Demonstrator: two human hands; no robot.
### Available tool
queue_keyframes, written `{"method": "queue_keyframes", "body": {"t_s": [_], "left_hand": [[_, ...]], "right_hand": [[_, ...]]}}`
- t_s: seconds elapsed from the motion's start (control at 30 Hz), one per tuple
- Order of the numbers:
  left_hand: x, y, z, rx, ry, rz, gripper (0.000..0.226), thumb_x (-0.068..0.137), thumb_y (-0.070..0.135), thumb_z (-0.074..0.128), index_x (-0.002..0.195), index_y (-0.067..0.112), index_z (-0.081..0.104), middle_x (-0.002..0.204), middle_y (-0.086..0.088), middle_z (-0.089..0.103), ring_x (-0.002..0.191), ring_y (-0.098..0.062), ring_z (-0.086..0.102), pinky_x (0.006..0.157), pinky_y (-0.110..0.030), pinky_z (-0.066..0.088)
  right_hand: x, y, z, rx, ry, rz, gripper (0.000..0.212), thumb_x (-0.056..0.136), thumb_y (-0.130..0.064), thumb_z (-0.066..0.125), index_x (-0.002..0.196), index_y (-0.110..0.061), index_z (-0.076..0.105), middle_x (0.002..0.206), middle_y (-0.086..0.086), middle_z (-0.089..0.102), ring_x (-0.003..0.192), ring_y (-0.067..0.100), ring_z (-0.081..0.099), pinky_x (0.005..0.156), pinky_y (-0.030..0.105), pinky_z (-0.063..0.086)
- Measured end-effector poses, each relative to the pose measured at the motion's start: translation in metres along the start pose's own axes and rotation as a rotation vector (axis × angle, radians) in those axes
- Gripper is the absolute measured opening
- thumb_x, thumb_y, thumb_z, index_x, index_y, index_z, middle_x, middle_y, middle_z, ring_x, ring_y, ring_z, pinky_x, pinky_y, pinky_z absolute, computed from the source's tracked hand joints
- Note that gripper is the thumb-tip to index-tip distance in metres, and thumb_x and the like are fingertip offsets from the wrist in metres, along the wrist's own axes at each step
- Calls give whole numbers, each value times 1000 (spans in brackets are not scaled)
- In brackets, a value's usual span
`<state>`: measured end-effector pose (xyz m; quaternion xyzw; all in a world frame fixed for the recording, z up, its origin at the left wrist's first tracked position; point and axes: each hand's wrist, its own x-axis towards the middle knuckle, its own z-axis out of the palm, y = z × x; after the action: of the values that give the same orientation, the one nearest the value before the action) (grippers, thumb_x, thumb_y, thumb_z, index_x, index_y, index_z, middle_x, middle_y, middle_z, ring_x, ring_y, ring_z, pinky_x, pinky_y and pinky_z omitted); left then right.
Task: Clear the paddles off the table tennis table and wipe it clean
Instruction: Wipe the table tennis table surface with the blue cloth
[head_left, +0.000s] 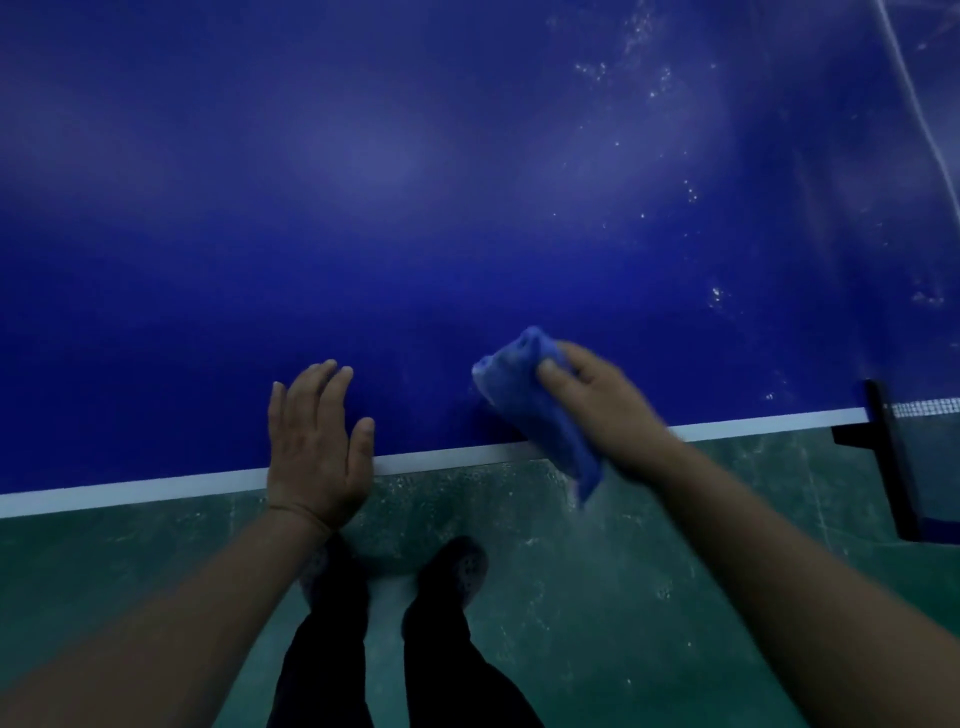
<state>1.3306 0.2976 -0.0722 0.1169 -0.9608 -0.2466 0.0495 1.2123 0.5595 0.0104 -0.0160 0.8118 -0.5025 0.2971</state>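
Note:
The blue table tennis table (415, 208) fills the upper part of the view, with a white line along its near edge. My right hand (597, 400) grips a bunched blue cloth (535, 410) at that near edge; one end of the cloth hangs over the edge. My left hand (314, 441) rests flat on the table at the edge, fingers straight. White specks and smears mark the table surface at the right. No paddle is in view.
A black net post (888, 457) with the net's end clamps the table's edge at the far right. Below the edge lies a green, scuffed floor (597, 597), with my legs and dark shoes (457, 566) standing close to the table.

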Motion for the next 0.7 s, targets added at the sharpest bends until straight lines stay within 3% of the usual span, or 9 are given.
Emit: {"method": "queue_keyframes", "body": {"t_s": [0.1,0.17,0.23,0.27,0.37,0.43,0.53,0.6,0.7], "left_hand": [[-5,-23,-18,9,68,-32,59,95,38,35,139,0,45,143,-19,44,137,-35,35,121,-59,12],[-9,-48,-30,60,87,-65,60,95,39,35,139,0,45,142,-19,43,136,-35,36,120,-59,12],[-14,-72,-39,135,73,-91,61,94,41,35,138,0,46,142,-20,42,137,-38,36,120,-60,10],[-15,-81,-40,174,51,-90,63,94,42,34,138,-1,47,142,-21,42,138,-39,35,120,-61,9],[-16,-93,-37,259,-4,-95,66,93,45,33,139,0,46,145,-21,38,141,-41,31,121,-59,1],[-17,-95,-33,288,-30,-107,68,92,49,33,141,2,44,147,-20,37,143,-40,28,121,-57,-2],[-16,-97,-32,314,-34,-95,69,93,51,32,142,4,44,148,-20,36,144,-40,27,121,-57,-1],[-15,-97,-32,305,-38,-89,68,93,51,31,142,5,44,149,-20,35,144,-40,27,121,-59,2],[-14,-96,-33,310,-32,-86,69,93,51,32,141,3,46,149,-21,36,143,-41,28,120,-60,5]], "right_hand": [[29,-7,-61,36,98,139,20,103,-15,53,116,-17,69,112,8,73,90,10,68,77,24,53],[44,-1,-95,-114,438,189,33,102,-15,52,134,-13,61,131,13,65,104,18,64,88,32,51],[45,10,-94,-260,698,149,41,102,-24,48,142,-13,54,141,7,57,120,22,57,102,29,43],[45,17,-79,-340,683,70,42,102,-26,45,142,-12,53,143,7,55,127,24,53,105,26,37],[39,58,-16,-890,187,2,52,107,-34,30,156,-17,30,165,5,23,151,31,20,117,44,21],[44,78,-17,-1018,202,36,56,108,-41,25,161,-28,11,169,-4,0,155,28,-3,121,53,3],[56,79,-21,-886,457,208,56,107,-44,23,160,-32,12,169,-3,1,155,28,-3,122,58,0],[48,78,4,-971,402,86,56,106,-46,22,159,-33,16,169,-3,5,155,28,1,121,56,3],[37,77,-3,-1108,232,-125,58,101,-52,27,152,-28,41,163,5,31,149,33,27,117,53,23]]}}
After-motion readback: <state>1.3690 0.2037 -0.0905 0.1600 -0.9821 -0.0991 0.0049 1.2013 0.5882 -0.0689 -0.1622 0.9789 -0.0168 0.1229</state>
